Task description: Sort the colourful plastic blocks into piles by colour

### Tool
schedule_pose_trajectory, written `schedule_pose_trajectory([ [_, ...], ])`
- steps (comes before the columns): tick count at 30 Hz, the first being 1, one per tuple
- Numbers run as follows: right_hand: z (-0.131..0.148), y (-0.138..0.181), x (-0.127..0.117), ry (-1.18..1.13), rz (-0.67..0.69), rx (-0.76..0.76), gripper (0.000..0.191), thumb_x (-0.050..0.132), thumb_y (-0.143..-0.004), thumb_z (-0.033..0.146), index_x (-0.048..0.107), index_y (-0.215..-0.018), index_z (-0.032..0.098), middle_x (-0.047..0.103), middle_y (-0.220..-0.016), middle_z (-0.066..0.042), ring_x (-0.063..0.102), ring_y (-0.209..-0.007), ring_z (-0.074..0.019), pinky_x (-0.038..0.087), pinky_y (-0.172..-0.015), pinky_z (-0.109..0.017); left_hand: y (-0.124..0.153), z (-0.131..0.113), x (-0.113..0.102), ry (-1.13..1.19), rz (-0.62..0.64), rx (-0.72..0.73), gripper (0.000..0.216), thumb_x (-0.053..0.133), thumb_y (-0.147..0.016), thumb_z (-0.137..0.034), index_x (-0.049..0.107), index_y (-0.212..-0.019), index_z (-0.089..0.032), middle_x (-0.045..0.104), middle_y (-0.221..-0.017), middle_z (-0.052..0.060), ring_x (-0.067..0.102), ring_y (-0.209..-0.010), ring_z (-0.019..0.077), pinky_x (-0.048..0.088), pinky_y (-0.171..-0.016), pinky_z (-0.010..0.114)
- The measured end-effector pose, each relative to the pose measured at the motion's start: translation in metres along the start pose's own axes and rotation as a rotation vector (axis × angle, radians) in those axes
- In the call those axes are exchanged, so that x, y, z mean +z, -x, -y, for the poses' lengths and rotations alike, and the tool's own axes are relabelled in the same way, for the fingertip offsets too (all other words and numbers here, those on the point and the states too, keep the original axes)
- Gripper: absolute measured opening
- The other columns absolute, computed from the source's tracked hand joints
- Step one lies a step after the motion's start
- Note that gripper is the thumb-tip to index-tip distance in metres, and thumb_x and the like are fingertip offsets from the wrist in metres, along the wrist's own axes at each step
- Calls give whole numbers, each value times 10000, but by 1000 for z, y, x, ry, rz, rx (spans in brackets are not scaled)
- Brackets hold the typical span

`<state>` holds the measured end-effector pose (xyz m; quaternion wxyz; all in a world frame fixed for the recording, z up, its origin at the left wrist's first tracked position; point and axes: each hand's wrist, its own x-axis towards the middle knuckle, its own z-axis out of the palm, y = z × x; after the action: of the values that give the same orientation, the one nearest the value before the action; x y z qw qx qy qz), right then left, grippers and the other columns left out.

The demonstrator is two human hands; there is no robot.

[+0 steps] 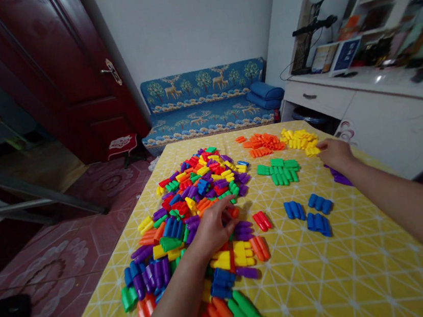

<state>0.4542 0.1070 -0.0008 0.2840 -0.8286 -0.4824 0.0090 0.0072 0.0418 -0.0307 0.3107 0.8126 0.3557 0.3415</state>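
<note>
My left hand (pixel 214 227) is over the right side of a mixed pile of plastic building blocks (pixel 200 188), shaped like joined tubes in several colours. Its fingers curl around an orange-red block (pixel 234 212), partly hidden by them. At the far right, my right hand (pixel 335 153) has its fingertips on a yellow block (pixel 312 151) at the near edge of a yellow group (pixel 297 137); the fingers are closed, some out of sight. Purple blocks (pixel 339 176) lie below that hand, partly covered by the wrist.
Sorted groups lie on the yellow patterned tablecloth (pixel 303 281): orange blocks (pixel 261 143), green blocks (pixel 279 171) and blue blocks (pixel 318 223). A red block (pixel 262 220) lies right of the pile. Beyond stand a blue sofa (pixel 206 115) and a white cabinet (pixel 376 117).
</note>
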Motion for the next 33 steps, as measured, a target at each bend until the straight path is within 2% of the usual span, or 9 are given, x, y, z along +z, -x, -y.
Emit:
schedule_pose_trajectory([
  [4,15,11,3,207,128,10,192,589,-721,113,737,-835,153,703,-1084,-183,626,-1089,-367,468,-904,-469,1,2,0,16,5,-2,575,653,-768,-104,545,-1327,-182,705,-967,51,624,-717,131,503,-628,232],
  [9,28,23,12,244,155,16,423,592,-692,77,721,-1091,136,665,-1210,-198,624,-1128,-357,478,-937,-483,1,2,0,32,9,4,568,647,-769,-105,547,-1324,-180,699,-936,46,622,-705,131,507,-624,234],
  [12,39,39,15,174,49,-127,473,568,-734,87,677,-1193,121,632,-1280,-185,597,-1183,-326,446,-1014,-467,0,2,1,38,5,12,550,638,-777,-108,554,-1314,-191,698,-942,42,625,-700,128,512,-625,232],
  [15,61,72,18,-39,-21,-347,419,547,-772,110,687,-1166,139,651,-1252,-138,596,-1182,-272,443,-1042,-415,-1,0,0,17,-4,15,525,641,-774,-103,573,-1289,-180,705,-981,55,635,-713,134,521,-649,245],
  [19,109,133,30,-420,106,-608,276,549,-775,128,743,-958,200,708,-1059,-72,653,-1025,-221,509,-944,-387,0,-6,-5,-97,-11,59,311,626,-832,-151,671,-1139,-177,731,-938,62,664,-765,167,513,-684,265],
  [22,146,172,43,-484,248,-710,324,543,-771,95,747,-992,217,694,-1095,-63,638,-1063,-206,495,-973,-383,2,-13,-10,-212,-98,68,177,561,-914,-224,720,-988,-199,746,-907,57,678,-817,179,505,-732,278],
  [26,178,199,58,-383,294,-641,362,607,-787,137,741,-1106,244,651,-1214,-99,597,-1139,-258,470,-1009,-456,3,-16,-15,-405,-271,88,193,537,-935,-262,719,-940,-201,721,-931,73,631,-921,215,497,-806,323],
  [30,188,215,65,-365,272,-598,383,587,-816,139,725,-1152,261,637,-1274,-92,565,-1195,-273,440,-1053,-481,0,-16,-15,-468,-226,113,208,562,-909,-248,688,-1068,-199,675,-1149,99,577,-1089,254,468,-954,411],
  [33,184,228,67,-455,280,-543,427,581,-796,120,694,-1198,210,619,-1303,-105,569,-1215,-259,430,-1080,-459,-1,-15,-12,-472,-172,89,334,573,-862,-176,622,-1192,-195,645,-1248,102,551,-1182,269,429,-1026,446],
])
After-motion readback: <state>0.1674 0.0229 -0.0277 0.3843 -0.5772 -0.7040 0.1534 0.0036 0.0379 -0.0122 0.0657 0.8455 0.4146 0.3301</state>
